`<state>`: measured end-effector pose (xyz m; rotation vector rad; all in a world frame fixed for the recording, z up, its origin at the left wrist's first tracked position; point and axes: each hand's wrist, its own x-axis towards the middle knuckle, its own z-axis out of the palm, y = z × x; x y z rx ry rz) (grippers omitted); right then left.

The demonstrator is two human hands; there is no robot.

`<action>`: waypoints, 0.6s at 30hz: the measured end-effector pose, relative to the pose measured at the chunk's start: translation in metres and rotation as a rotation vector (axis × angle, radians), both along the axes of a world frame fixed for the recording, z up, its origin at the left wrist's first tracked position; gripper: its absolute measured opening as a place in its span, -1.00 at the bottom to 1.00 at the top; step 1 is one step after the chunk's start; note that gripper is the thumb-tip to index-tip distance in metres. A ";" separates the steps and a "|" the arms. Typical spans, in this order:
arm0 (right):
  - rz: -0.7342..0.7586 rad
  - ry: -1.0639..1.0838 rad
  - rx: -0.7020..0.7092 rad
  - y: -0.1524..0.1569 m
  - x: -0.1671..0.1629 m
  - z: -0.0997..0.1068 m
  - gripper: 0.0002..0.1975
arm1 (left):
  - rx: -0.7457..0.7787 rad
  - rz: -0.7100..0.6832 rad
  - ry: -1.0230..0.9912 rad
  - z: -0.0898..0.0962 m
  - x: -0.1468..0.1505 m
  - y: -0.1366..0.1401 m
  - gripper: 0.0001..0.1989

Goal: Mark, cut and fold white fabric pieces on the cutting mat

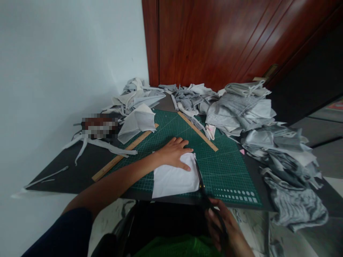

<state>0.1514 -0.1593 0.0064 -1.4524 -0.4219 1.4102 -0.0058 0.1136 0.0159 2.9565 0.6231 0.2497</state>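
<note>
A white piece of cloth (174, 180) lies on the green cutting mat (227, 167) near the table's front edge. My left hand (175, 153) rests flat across its upper part, fingers spread and pointing right. In my right hand (223, 223) is a pair of black scissors (203, 192), gripped by the handles below the table edge. The blades run along the right side of the cloth, tips near its upper right corner. Whether the blades are parted is hard to make out.
Two wooden rulers (125, 151) (198, 131) lie slanted on the mat. Grey and white fabric heaps (139, 94) (238, 109) line the back and right. A striped grey cloth (298, 207) hangs over the right front edge. Fabric strips (107, 145) lie at left. A wooden door (209, 39) stands behind.
</note>
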 end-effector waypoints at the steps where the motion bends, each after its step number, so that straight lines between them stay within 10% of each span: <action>1: -0.007 -0.004 -0.012 0.002 0.000 0.001 -0.41 | 0.000 -0.008 -0.023 -0.002 0.000 0.002 -0.12; 9: 0.029 -0.081 -0.006 0.008 -0.002 0.009 -0.41 | -0.018 -0.002 -0.137 -0.010 -0.003 0.004 -0.06; 18: 0.053 -0.152 -0.005 0.005 -0.003 0.004 -0.44 | 0.002 -0.165 -0.222 -0.013 -0.004 0.006 -0.60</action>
